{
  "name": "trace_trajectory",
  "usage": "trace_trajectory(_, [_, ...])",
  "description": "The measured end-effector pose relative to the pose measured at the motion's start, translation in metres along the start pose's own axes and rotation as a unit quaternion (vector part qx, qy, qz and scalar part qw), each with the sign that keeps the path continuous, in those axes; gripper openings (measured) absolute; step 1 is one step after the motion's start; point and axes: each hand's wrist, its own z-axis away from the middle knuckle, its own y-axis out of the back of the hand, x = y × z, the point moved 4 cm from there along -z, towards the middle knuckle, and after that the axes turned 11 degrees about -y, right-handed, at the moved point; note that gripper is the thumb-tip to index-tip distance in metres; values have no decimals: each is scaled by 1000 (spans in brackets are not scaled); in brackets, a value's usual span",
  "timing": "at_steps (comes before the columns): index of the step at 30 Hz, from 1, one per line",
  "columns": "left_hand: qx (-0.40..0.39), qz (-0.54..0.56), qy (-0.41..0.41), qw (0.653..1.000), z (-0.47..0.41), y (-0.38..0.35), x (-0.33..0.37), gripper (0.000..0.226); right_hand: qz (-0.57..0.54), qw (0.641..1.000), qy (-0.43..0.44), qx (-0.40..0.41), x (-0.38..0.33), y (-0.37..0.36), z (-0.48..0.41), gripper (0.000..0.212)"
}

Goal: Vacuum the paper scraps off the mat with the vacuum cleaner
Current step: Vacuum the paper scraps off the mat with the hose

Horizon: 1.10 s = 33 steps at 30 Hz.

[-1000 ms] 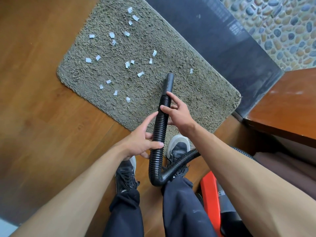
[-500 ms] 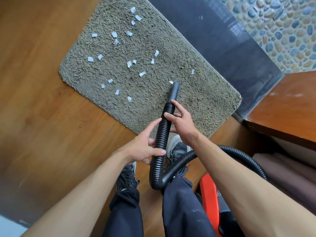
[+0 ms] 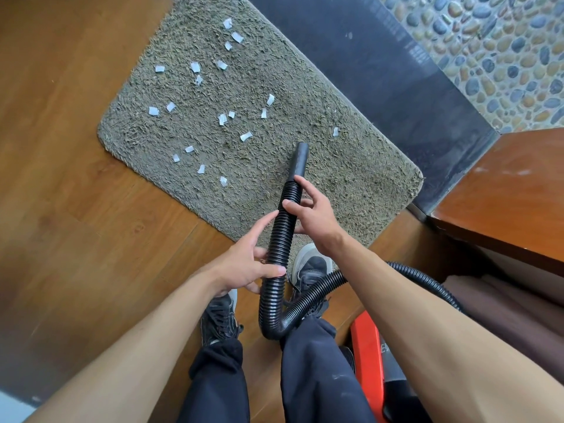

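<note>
Together, hands (image 3: 244, 268) (image 3: 314, 216) round hose (image 3: 280, 238), nozzle (image 3: 299, 160) over mat (image 3: 351, 178)

Occlusions / cut-offs, head cam
Red vacuum cleaner body (image 3: 367, 358) cut by bottom edge, part behind right forearm (image 3: 427, 306). hose (image 3: 280, 239) hidden where it passes under that arm. mat (image 3: 335, 184) far corner off top edge. left hand (image 3: 244, 270) fingers blurred. nozzle (image 3: 299, 160) to mat contact: can't tell.

no legible text, partial lettering on vacuum cleaner (image 3: 366, 355) body, unreadable
</note>
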Motion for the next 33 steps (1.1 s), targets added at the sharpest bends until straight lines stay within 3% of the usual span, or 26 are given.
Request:
trace_trajectory(20, [-18, -33, -4, 999, -47, -55, 62, 102, -41, 999, 20, 21, -35, 84, 9, 65])
trace_trajectory(33, [-22, -44, -17, 999, -55, -30, 82, 104, -7, 999, 10, 47, -74, 68, -6, 64])
